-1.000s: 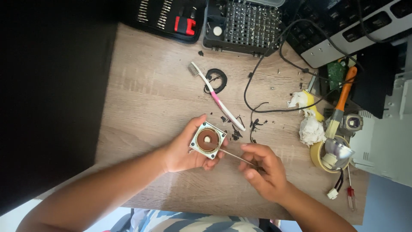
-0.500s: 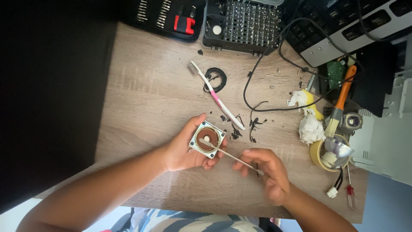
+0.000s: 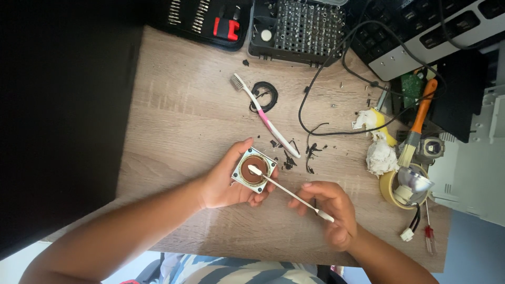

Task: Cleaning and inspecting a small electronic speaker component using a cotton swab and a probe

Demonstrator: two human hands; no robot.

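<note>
Left hand [image 3: 223, 181] grasps small square fan [image 3: 254, 170]; right hand [image 3: 329, 210] pinches cotton swab [image 3: 286, 190], tip on hub. Cleaning apparently underway, black debris [image 3: 300, 152] beside.

Illumination is even, diffuse daylight across the light-grained wooden tabletop [image 3: 173, 121], with no harsh shadows. Soft, short shadows lie beneath the left hand [image 3: 223, 181] and the right hand [image 3: 329, 210]. The far-left region is a deep black, underexposed area without detail. At the right edge, the white plastic casing [image 3: 486, 158] is bright and close to overexposed. A glare spot sits on the glass reflector lamp [image 3: 415, 184]. Focus is sharp at centre; the near forearms are slightly soft. Wide-angle stretching appears toward the corners.
</note>
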